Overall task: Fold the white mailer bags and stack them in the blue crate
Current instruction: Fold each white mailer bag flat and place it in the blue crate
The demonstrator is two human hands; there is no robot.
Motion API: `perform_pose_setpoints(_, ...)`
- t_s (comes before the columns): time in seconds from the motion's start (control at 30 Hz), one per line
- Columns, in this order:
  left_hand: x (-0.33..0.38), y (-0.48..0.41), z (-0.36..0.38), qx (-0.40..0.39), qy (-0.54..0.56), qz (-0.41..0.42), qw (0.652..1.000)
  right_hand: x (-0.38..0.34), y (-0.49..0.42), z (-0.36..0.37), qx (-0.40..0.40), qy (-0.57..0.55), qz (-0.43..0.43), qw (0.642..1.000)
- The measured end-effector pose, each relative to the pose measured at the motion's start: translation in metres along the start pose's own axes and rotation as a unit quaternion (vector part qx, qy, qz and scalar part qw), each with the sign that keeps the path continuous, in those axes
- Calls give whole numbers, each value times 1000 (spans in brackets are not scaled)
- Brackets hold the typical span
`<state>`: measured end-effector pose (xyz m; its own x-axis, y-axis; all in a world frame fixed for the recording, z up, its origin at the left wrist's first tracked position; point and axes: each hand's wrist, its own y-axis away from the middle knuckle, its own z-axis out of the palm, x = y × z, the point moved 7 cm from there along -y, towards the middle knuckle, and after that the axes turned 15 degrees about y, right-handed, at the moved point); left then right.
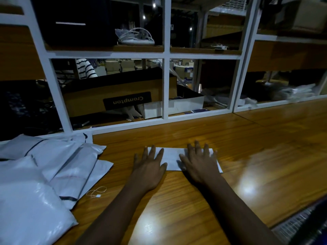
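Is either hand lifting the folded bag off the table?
No: the left hand and the right hand both lie flat, fingers spread, pressing the folded bag onto the wooden table.

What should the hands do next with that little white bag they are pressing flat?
Probably pick it up. The folded bag already lies flat on the table under both open palms, left hand and right hand, so it looks ready for stacking. More unfolded bags wait to the left.
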<state>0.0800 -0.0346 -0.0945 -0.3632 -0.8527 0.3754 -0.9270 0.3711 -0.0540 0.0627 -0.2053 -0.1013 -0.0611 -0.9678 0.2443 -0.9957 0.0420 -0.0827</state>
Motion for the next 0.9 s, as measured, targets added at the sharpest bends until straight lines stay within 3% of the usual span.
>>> perform_pose_setpoints(0.17,-1,-1,17,-72,-25,-18,997,-27,17,1,-64,-29,-50,996)
perform_pose_setpoints(0.37,3,2,11,-81,-30,-29,996,-21,20,-5,-27,-18,-23,999)
perform_pose_setpoints(0.47,9,4,-1,19,-40,-18,999,-7,13,-17,64,41,33,997)
perform_pose_setpoints(0.57,23,0,-9,112,-29,23,993,-8,1,-11,79,39,22,996)
perform_pose_setpoints(0.63,28,-11,2,74,-33,46,996,-15,-7,-4,52,27,-18,998)
perform_pose_setpoints(0.7,25,-20,16,-19,-30,30,999,-22,-7,4,5,39,-52,998)
perform_pose_setpoints(0.77,20,-24,22,-68,-30,15,997,-22,-6,7,-23,44,-48,998)
perform_pose_setpoints(0.83,20,-24,21,-55,-34,18,998,-21,-3,-5,17,40,-28,999)
perform_pose_setpoints(0.9,23,-25,8,30,-27,27,999,-22,-7,-22,115,45,-10,992)
